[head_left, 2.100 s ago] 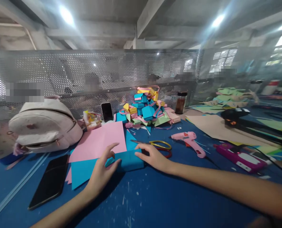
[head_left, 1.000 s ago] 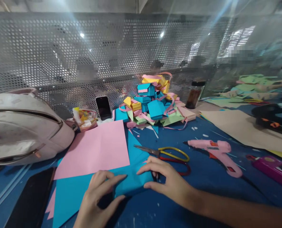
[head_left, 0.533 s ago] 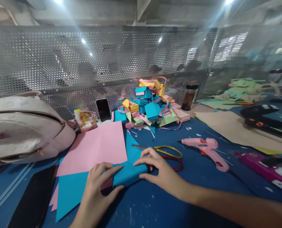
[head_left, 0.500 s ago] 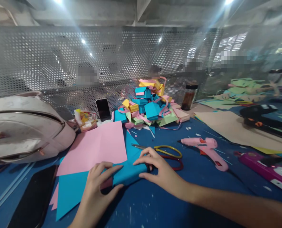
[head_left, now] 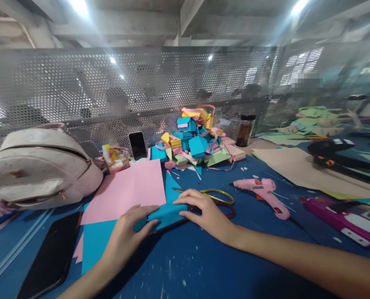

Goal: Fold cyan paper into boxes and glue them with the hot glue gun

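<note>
Since half a second earlier, my left hand had drawn its thumb in closer to its forefinger, so that blue paper showed between them, and my view had tipped up a little. That hand gripped the left end of a blue paper box, and my right hand gripped the other end, fingers on top and thumb in front. The box was at the near edge of the pink sheet and the blue sheet; I couldn't tell whether it rested on the bench.

Just behind my right hand lay scissors with yellow and red handles, and farther right, a pink glue gun. Beyond the sheets rose a pile of paper boxes in blue, yellow, pink and green, a dark-lidded jar beside it.

As for markings, the emblem on the white backpack was too blurred to read, and so was the white patch on the long black tool. The upright phone and the flat phone both showed dark screens.
</note>
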`<state>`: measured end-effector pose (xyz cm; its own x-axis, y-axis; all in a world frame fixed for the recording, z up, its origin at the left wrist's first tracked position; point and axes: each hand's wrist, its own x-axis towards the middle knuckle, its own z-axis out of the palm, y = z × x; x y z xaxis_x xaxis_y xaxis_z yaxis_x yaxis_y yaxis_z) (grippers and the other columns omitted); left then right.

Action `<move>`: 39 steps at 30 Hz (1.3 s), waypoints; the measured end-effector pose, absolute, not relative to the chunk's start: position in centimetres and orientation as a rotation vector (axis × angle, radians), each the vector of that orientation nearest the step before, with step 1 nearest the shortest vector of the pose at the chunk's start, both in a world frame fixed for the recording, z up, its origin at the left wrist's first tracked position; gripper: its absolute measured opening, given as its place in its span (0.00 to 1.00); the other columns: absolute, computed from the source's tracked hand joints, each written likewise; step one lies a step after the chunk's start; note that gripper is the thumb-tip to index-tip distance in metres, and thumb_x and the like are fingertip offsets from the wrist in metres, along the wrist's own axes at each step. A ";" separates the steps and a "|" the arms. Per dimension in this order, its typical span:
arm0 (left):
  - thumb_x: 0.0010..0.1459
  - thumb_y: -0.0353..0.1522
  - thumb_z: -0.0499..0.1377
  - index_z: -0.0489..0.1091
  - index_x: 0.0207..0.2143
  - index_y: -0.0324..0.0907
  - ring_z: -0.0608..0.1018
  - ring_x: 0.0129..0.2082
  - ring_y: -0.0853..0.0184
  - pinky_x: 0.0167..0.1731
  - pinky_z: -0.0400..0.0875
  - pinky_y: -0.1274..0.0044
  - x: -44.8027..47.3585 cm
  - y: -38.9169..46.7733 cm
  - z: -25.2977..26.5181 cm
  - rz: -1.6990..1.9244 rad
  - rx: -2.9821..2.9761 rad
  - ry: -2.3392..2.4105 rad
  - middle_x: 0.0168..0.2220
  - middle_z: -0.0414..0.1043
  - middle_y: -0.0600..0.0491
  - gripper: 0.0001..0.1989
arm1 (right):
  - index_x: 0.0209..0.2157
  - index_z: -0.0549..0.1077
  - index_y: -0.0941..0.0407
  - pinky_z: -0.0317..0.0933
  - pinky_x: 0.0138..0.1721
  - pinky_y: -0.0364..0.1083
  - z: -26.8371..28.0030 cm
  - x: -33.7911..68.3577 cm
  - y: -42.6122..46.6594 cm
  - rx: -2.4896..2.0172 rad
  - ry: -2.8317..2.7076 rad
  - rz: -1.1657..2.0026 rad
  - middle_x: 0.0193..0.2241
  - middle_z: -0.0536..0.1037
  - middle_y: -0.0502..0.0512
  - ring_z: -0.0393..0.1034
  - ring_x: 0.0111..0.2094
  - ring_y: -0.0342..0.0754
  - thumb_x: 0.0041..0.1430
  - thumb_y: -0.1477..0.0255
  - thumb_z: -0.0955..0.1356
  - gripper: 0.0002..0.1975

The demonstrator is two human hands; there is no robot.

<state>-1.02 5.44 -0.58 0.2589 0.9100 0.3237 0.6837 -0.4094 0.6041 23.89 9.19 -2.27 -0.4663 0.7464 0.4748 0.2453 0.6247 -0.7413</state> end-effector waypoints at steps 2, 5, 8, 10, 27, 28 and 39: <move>0.59 0.39 0.61 0.73 0.50 0.51 0.77 0.49 0.56 0.51 0.70 0.61 -1.0 5.5 -0.5 0.943 2.173 1.449 0.49 0.78 0.51 0.16 | 0.45 0.75 0.47 0.62 0.53 0.54 -2.2 23.9 9.3 -0.769 -2.011 0.735 0.44 0.73 0.52 0.68 0.48 0.51 0.60 0.74 0.70 0.12; 0.61 0.37 0.58 0.72 0.52 0.53 0.72 0.56 0.57 0.56 0.65 0.61 -1.2 5.7 -0.1 0.949 2.180 1.390 0.55 0.73 0.52 0.16 | 0.48 0.74 0.46 0.60 0.55 0.53 -1.9 23.9 9.3 -0.744 -2.021 0.715 0.48 0.73 0.52 0.66 0.52 0.51 0.61 0.75 0.70 0.15; 0.62 0.36 0.57 0.70 0.54 0.53 0.70 0.58 0.57 0.56 0.65 0.61 -1.6 6.1 0.3 0.914 2.164 1.308 0.57 0.70 0.51 0.17 | 0.53 0.71 0.45 0.57 0.59 0.55 -1.9 23.9 9.2 -0.722 -2.030 0.734 0.55 0.71 0.52 0.63 0.57 0.51 0.62 0.75 0.68 0.19; 0.60 0.35 0.59 0.68 0.56 0.54 0.70 0.58 0.57 0.54 0.68 0.63 -2.1 6.5 0.7 0.857 2.170 1.242 0.59 0.68 0.50 0.21 | 0.56 0.68 0.45 0.54 0.61 0.57 -2.1 23.9 9.2 -0.711 -2.027 0.750 0.58 0.68 0.52 0.60 0.60 0.52 0.63 0.75 0.67 0.21; 0.52 0.37 0.68 0.66 0.56 0.57 0.69 0.57 0.54 0.48 0.71 0.68 -3.3 6.7 1.4 0.720 2.220 1.072 0.59 0.66 0.50 0.29 | 0.55 0.70 0.46 0.57 0.61 0.54 -2.3 23.6 8.3 -0.703 -1.937 0.933 0.58 0.68 0.52 0.57 0.62 0.51 0.65 0.74 0.63 0.18; 0.52 0.38 0.68 0.66 0.57 0.57 0.69 0.57 0.54 0.48 0.71 0.67 -3.3 6.7 1.2 0.730 2.224 1.064 0.59 0.66 0.50 0.30 | 0.54 0.70 0.46 0.56 0.61 0.55 -2.3 23.7 8.3 -0.708 -1.938 0.934 0.58 0.68 0.51 0.57 0.62 0.51 0.66 0.73 0.63 0.18; 0.47 0.45 0.68 0.54 0.63 0.56 0.60 0.63 0.48 0.58 0.60 0.55 -2.9 6.2 0.3 0.848 2.373 0.979 0.63 0.57 0.45 0.43 | 0.53 0.69 0.48 0.62 0.57 0.53 -1.5 23.5 7.2 -0.637 -1.905 1.050 0.60 0.64 0.54 0.54 0.63 0.51 0.66 0.74 0.62 0.16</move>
<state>-2.92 6.23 0.29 0.5629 0.7387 0.3709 0.4723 -0.6557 0.5891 23.46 7.17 -1.55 -0.5111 0.7433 0.4316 0.0321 0.5183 -0.8546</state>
